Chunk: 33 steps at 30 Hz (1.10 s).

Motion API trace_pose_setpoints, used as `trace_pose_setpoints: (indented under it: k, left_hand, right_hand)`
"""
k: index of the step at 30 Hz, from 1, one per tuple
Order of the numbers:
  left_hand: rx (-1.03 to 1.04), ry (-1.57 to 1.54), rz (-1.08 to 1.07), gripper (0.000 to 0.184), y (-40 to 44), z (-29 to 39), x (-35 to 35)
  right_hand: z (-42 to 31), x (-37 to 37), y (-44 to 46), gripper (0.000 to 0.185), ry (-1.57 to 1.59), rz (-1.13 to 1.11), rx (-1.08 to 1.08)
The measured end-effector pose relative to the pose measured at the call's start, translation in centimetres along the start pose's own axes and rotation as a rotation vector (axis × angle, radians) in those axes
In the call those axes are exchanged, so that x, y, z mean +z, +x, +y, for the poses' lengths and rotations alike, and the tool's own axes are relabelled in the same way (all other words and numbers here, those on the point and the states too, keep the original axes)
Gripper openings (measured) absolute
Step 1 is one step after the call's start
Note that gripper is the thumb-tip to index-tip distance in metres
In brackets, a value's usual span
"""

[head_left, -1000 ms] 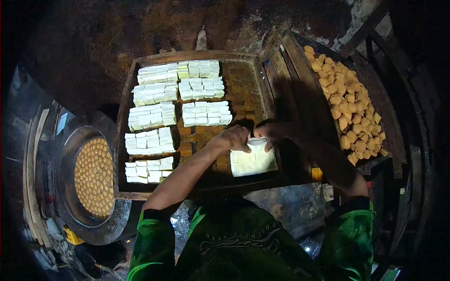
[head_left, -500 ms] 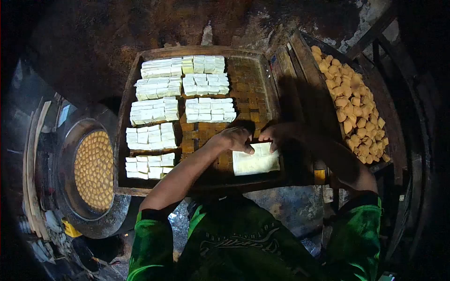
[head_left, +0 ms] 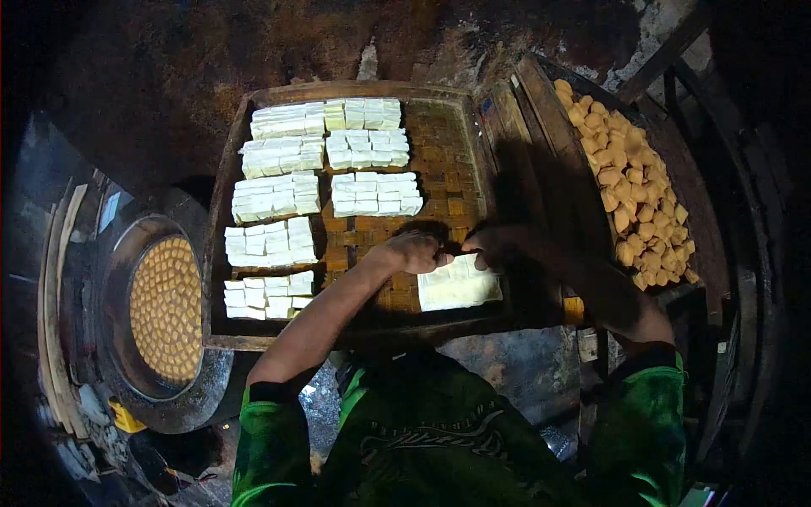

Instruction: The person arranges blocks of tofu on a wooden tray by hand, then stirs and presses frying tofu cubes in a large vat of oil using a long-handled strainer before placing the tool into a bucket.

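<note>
A white slab with cut lines [head_left: 459, 286] lies at the lower right of a wooden-framed woven tray [head_left: 452, 160]. My left hand [head_left: 412, 252] is at the slab's upper left corner, its fingers bent and partly hidden; whether they grip anything is unclear. Over the upper right edge is my right hand [head_left: 494, 245], in deep shadow, thumb and fingertips at the slab. Several groups of cut white blocks [head_left: 376, 194] stand in two columns on the tray's left and middle.
On the left, a large round pan [head_left: 127, 287] holds many small golden pieces in liquid. A slanted wooden bin [head_left: 553, 118] at the right holds a heap of browned pieces [head_left: 634, 186]. A yellow object [head_left: 127, 417] lies at the lower left.
The folded whitish sheet at the slab's far edge a second ago no longer shows. Both hands remain by that edge, and my left hand has shifted slightly left of the slab's middle.
</note>
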State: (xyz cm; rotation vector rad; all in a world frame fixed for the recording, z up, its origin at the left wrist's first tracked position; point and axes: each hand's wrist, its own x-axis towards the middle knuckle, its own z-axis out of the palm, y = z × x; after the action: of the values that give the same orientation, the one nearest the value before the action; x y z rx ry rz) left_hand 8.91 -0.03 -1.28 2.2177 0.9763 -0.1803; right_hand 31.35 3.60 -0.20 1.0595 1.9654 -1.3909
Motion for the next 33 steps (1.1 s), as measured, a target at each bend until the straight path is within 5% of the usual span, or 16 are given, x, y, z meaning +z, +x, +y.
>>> trace_pose_setpoints:
  k: [2,5,7,13,19,22,28,29,33]
  left_hand:
    - [-0.010,0.069,-0.100,0.063,-0.4,0.8,-0.9]
    - [0.007,0.083,-0.133,0.065,-0.3,1.3,0.0]
    - [0.023,0.099,-0.080,0.065,-0.4,1.6,0.8]
    - [0.061,0.138,-0.132,0.062,-2.0,2.9,0.5]
    - [0.082,-0.013,-0.053,0.064,-1.2,1.6,0.7]
    - [0.056,-0.018,-0.061,0.068,-0.8,1.7,0.3]
    - [-0.021,0.023,-0.040,0.073,-1.3,3.3,1.9]
    - [0.147,0.015,0.286,0.074,-1.0,2.8,3.7]
    - [0.060,0.158,0.305,0.074,-3.9,5.7,3.5]
  right_hand:
    - [0.0,-0.1,0.4,0.054,0.142,-0.140,0.007]
    - [0.6,1.9,0.2,0.055,0.103,0.101,0.007]
    - [0.8,2.8,-0.5,0.052,0.000,0.213,-0.348]
    - [-1.8,3.0,-2.5,0.046,-0.244,0.153,-0.048]
    - [-0.2,1.9,-0.9,0.048,-0.088,0.104,-0.240]
    - [-2.1,0.6,-1.1,0.052,-0.126,-0.095,-0.127]
    - [0.9,3.1,0.2,0.057,-0.249,-0.010,-0.080]
    - [0.9,3.6,0.0,0.058,-0.237,0.014,-0.065]
    - [1.6,4.9,-0.2,0.063,-0.222,0.085,-0.031]
